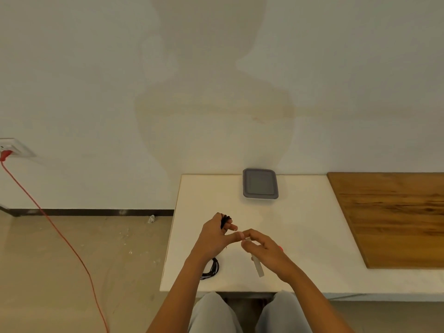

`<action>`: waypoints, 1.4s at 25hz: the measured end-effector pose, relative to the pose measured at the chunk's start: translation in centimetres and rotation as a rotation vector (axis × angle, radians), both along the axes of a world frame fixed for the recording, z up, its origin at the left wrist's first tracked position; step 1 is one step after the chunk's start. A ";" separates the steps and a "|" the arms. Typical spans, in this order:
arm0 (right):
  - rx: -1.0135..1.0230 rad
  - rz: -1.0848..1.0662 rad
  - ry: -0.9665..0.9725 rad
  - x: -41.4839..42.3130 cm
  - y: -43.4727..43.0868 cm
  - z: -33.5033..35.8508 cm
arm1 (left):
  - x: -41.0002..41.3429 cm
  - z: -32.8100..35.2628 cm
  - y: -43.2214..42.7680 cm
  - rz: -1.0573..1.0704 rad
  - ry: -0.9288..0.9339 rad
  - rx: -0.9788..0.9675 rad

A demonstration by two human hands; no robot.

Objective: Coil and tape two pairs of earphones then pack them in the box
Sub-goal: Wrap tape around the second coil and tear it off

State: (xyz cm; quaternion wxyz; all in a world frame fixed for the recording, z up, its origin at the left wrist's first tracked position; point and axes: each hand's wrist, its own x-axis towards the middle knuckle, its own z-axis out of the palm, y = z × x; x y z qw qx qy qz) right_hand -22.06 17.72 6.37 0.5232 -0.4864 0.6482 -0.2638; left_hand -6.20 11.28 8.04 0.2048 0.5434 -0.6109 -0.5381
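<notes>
I've got left hand point(211, 239) fingers curled around coiled earphones point(224, 221), right hand point(264, 248) pinching tape strip point(258, 267), second coil point(212, 270) on table point(300, 236), box point(260, 183) beyond.

Two-handed work, lower centre.
Left hand point(212, 237) grips black earphones point(225, 221); right hand point(263, 249) pinches a tape strip point(258, 269); grey box point(260, 184) above.

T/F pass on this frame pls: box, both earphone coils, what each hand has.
1. The grey box has its lid on. True.
2. The left hand holds black earphones. True.
3. The right hand is empty. False: it pinches a tape strip.
4. The second earphone coil is in the box. False: it lies on the white table by the left wrist.
</notes>
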 end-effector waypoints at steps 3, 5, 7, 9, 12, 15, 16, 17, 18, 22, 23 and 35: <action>0.024 -0.013 -0.048 -0.1 0.0 -0.3 | -0.4 -0.8 -0.2 0.002 -0.011 -0.044; 0.048 -0.019 -0.069 -0.2 -0.1 -0.4 | -0.6 -1.3 -0.3 0.012 -0.018 -0.078; 0.068 0.004 -0.076 -0.3 0.0 -0.9 | -0.8 -1.6 -0.5 0.016 -0.012 -0.085; 0.095 0.018 -0.062 -0.4 0.0 -1.9 | -1.0 -1.8 -0.5 0.017 -0.007 -0.086; 0.107 -0.017 -0.025 -0.4 0.2 -3.1 | -1.5 -2.7 -0.5 0.042 -0.026 -0.105; 0.025 0.018 0.157 0.1 0.4 -4.1 | -2.1 -3.8 -0.7 0.086 -0.067 -0.131; 0.004 0.038 0.229 0.2 0.5 -4.8 | -2.2 -4.2 -0.7 0.089 -0.069 -0.134; -0.010 0.047 0.300 0.4 0.4 -5.5 | -2.3 -4.6 -0.8 0.087 -0.066 -0.138; -0.022 0.048 0.368 0.5 0.4 -6.1 | -2.4 -4.8 -0.8 0.086 -0.060 -0.144; -0.045 0.099 0.651 1.0 -0.3 -7.2 | -2.2 -6.0 -1.0 0.060 -0.017 -0.117; -0.038 0.132 0.718 1.1 -0.4 -7.5 | -2.2 -6.3 -1.0 0.053 -0.016 -0.108; -0.007 0.103 0.881 1.5 -1.1 -10.3 | -0.1 -9.5 -0.3 0.160 -0.095 -0.131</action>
